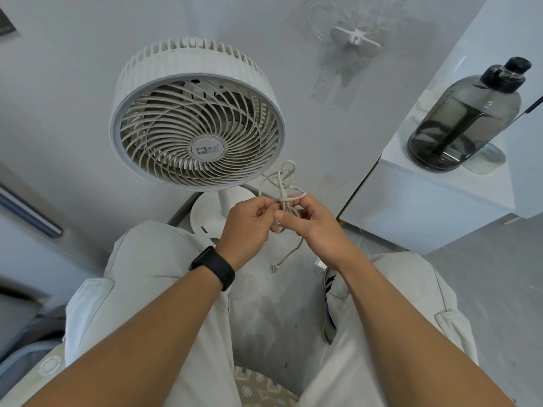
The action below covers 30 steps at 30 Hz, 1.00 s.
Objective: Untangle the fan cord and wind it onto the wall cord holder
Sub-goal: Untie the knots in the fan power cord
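Note:
A white pedestal fan (197, 116) stands on the floor against the wall, straight in front of me. Its thin white cord (280, 179) is knotted into loops just right of the fan's base. My left hand (249, 223) and my right hand (308, 221) meet in front of the base, and both pinch the tangle between fingers and thumb. The cord's free end with its small plug (274, 270) dangles below my hands. A white cord holder (355, 39) with two flat arms is fixed high on the wall, up and to the right of the fan, with nothing wound on it.
A white cabinet (435, 207) stands at the right with a large dark water bottle (467, 116) on top. My knees in light trousers flank the grey floor below my hands. A black watch is on my left wrist.

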Each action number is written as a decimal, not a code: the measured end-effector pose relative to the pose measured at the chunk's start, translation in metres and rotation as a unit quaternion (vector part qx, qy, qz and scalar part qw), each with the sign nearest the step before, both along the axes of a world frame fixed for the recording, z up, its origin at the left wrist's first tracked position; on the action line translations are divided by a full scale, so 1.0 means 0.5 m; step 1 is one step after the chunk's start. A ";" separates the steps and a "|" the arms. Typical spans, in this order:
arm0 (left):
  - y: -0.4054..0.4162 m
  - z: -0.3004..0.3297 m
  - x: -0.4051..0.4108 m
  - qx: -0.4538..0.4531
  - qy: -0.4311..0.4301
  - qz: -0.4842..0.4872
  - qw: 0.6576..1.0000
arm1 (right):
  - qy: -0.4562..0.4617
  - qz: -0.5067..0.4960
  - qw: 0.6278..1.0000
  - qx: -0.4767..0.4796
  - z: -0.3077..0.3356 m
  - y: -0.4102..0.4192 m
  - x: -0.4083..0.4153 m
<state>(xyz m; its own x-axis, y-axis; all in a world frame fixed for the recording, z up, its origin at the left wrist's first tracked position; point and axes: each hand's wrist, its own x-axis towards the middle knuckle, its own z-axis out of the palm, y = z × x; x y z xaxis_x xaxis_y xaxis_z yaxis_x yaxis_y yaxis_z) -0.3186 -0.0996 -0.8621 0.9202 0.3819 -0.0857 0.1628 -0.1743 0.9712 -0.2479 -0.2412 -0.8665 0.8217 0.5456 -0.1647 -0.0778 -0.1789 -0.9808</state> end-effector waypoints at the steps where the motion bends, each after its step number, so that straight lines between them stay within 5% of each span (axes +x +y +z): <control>1: 0.000 -0.001 -0.001 0.000 0.003 -0.007 1.000 | -0.009 -0.005 1.000 -0.003 -0.002 -0.001 0.001; 17: -0.001 -0.005 0.008 -0.044 0.037 -0.020 0.998 | -0.078 -0.162 0.982 -0.065 -0.007 0.001 0.013; 30: 0.008 -0.012 0.008 0.026 0.054 -0.054 0.997 | -0.120 -0.086 0.984 -0.104 -0.020 -0.004 0.016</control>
<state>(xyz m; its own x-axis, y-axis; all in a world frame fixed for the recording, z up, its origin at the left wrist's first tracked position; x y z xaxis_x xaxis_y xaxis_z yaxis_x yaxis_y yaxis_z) -0.3148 -0.0957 -0.8682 0.9427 0.2870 -0.1700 0.2439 -0.2458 0.9381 -0.2400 -0.2434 -0.8767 0.9275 0.3705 -0.0491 0.1041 -0.3823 -0.9182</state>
